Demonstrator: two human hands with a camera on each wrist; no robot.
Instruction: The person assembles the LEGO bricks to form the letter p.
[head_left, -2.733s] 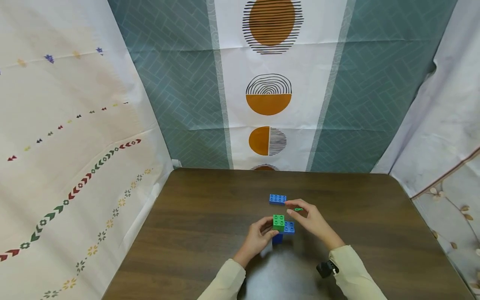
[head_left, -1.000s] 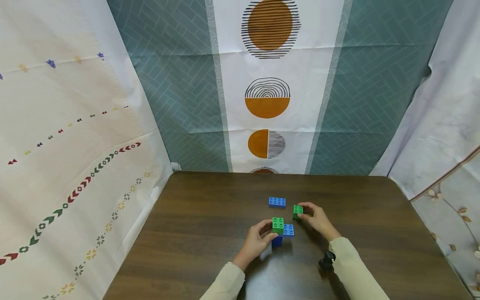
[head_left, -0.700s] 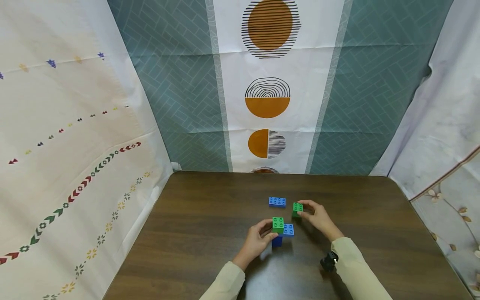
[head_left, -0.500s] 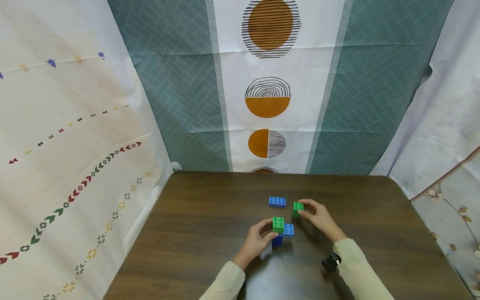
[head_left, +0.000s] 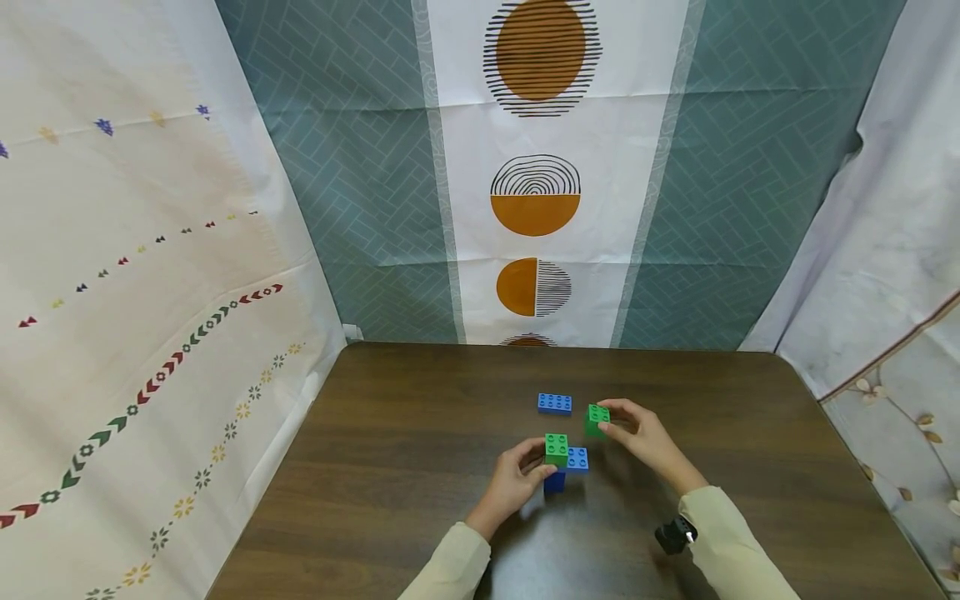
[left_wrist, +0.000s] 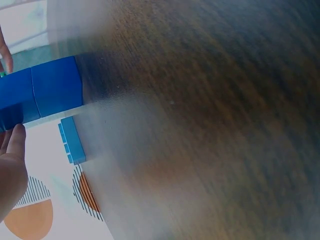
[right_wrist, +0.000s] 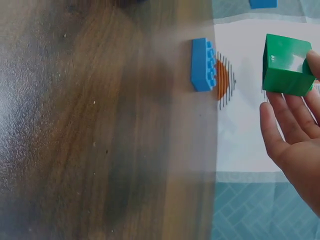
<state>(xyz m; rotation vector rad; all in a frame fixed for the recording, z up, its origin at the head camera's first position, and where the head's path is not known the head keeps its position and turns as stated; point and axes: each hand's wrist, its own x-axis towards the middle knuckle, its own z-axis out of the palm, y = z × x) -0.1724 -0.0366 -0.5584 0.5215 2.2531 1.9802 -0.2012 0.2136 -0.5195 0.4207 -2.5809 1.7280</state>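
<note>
1. Teal cloth [head_left: 360, 167] with a white central strip [head_left: 536, 133] of orange and black-lined circles hangs behind the brown wooden surface [head_left: 405, 433]; a pale embroidered cloth [head_left: 112, 192] drapes the left side, a white one [head_left: 892, 192] the right.
2. On the surface, beyond the stack, lies a loose blue brick [head_left: 555, 404], studs up, just left of where the right hand works.
3. The left hand [head_left: 512, 482] has its thumb and fingers closed about a stack: top green brick [head_left: 556, 449], lighter blue brick [head_left: 577, 459] jutting right beneath it, darker blue brick [head_left: 554, 482] lowest. Its fingers hide part of the stack's left side; whether the base touches the surface, I cannot tell.
4. The right hand [head_left: 643, 435] pinches a second green brick [head_left: 597, 420] between thumb and fingers, lifted off the surface, near the stack but apart from it. A black device [head_left: 674, 534] sits at that wrist.
5. Studs on both green bricks show plainly from the head; the right wrist view gives instead a smooth face of the pinched one, with the other fingers extended below it.
6. Only the left wrist view shows the stack's smooth blue sides, split by a seam. At its left edge appears a cut-off bit of the right hand with a sliver of green.
</note>
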